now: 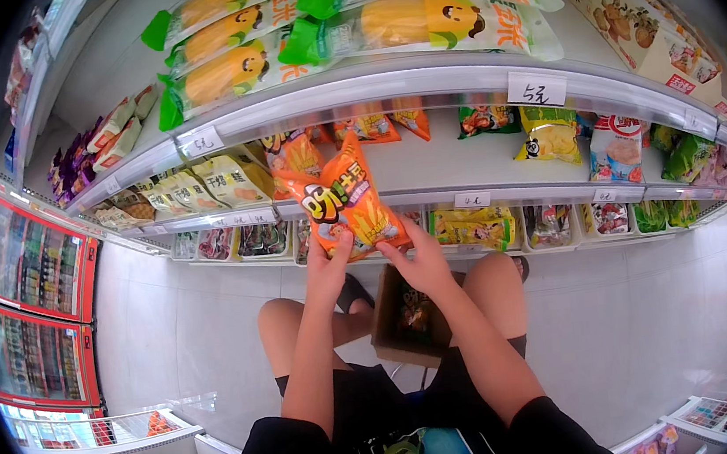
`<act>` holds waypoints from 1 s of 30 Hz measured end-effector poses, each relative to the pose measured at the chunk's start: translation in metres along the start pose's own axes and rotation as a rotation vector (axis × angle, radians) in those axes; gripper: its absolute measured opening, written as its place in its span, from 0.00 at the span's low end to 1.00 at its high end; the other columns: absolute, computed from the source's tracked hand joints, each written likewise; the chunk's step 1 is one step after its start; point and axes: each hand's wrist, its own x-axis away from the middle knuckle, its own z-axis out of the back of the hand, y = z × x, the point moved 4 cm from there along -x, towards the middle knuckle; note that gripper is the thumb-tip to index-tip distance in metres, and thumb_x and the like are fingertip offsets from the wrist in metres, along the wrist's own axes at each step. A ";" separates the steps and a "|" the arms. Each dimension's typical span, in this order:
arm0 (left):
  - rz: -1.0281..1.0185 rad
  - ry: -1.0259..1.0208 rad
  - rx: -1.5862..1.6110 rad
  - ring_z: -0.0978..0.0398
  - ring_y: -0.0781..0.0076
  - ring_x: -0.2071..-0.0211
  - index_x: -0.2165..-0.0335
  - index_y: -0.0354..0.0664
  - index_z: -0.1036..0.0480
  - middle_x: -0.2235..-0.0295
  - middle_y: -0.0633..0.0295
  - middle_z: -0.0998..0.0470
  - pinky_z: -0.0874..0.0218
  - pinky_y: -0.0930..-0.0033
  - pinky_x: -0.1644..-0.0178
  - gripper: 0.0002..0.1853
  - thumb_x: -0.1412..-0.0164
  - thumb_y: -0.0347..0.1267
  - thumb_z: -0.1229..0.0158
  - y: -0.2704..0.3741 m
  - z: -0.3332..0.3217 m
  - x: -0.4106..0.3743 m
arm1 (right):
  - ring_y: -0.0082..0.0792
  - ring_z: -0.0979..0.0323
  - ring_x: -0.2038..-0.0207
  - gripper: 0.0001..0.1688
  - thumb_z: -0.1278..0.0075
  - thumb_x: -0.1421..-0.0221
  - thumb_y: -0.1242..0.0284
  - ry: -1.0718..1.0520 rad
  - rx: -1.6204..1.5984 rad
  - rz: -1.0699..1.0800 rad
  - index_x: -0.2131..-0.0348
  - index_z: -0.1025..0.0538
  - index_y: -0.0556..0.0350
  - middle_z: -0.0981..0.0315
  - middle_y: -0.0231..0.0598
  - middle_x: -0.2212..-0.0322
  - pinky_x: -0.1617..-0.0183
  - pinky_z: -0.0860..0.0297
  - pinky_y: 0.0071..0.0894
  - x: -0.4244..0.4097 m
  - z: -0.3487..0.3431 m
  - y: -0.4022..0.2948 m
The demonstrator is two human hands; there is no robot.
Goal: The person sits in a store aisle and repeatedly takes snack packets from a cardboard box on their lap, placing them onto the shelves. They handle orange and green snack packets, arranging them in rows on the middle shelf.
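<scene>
Between my two hands is an orange snack bag [349, 205] with fries printed on its front, held upright before the middle shelf. My left hand [329, 262] grips its lower left corner, thumb on the front. At the lower right, my right hand [414, 253] pinches the bag the same way. Behind it, more orange bags [366, 129] stand on the shelf. Below my right forearm, an open cardboard box [393, 330] sits on the floor between my legs, with a dark, partly shaded snack bag [414, 308] inside.
Corn packs [395, 24] lie stacked on the upper shelf [355, 88]. Yellow chips [548, 134] and a white-red bag [617, 147] stand right on the middle shelf; pale packs [232, 177] stand left. Bins [549, 226] line the bottom. Red-framed coolers [23, 249] stand left.
</scene>
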 end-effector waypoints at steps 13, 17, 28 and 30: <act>-0.280 0.207 -0.639 0.25 0.67 0.62 0.48 0.36 0.31 0.60 0.55 0.22 0.34 0.68 0.57 0.29 0.49 0.29 0.31 0.015 -0.030 -0.050 | 0.23 0.28 0.57 0.41 0.44 0.42 0.75 0.132 -0.450 -0.071 0.34 0.45 0.53 0.37 0.42 0.43 0.58 0.30 0.22 -0.042 -0.003 0.017; -0.459 0.357 -0.819 0.26 0.60 0.57 0.56 0.33 0.27 0.56 0.53 0.23 0.37 0.66 0.52 0.24 0.50 0.32 0.29 0.008 -0.024 -0.071 | 0.25 0.31 0.51 0.46 0.48 0.40 0.79 0.046 -0.624 -0.125 0.31 0.55 0.50 0.58 0.42 0.32 0.55 0.30 0.24 -0.047 -0.007 0.022; -0.618 0.421 -1.118 0.35 0.48 0.45 0.52 0.38 0.29 0.45 0.54 0.31 0.45 0.49 0.42 0.31 0.52 0.39 0.29 -0.008 -0.026 -0.087 | 0.24 0.22 0.70 0.16 0.57 0.34 0.76 0.223 -0.754 -0.322 0.48 0.29 0.57 0.22 0.41 0.57 0.65 0.28 0.20 -0.044 0.013 0.034; -0.610 0.438 -1.097 0.36 0.48 0.44 0.50 0.38 0.30 0.44 0.54 0.31 0.46 0.49 0.42 0.31 0.51 0.39 0.30 -0.006 -0.026 -0.089 | 0.23 0.23 0.74 0.15 0.58 0.34 0.73 0.221 -0.714 -0.352 0.51 0.27 0.56 0.20 0.39 0.63 0.70 0.29 0.20 -0.042 0.012 0.038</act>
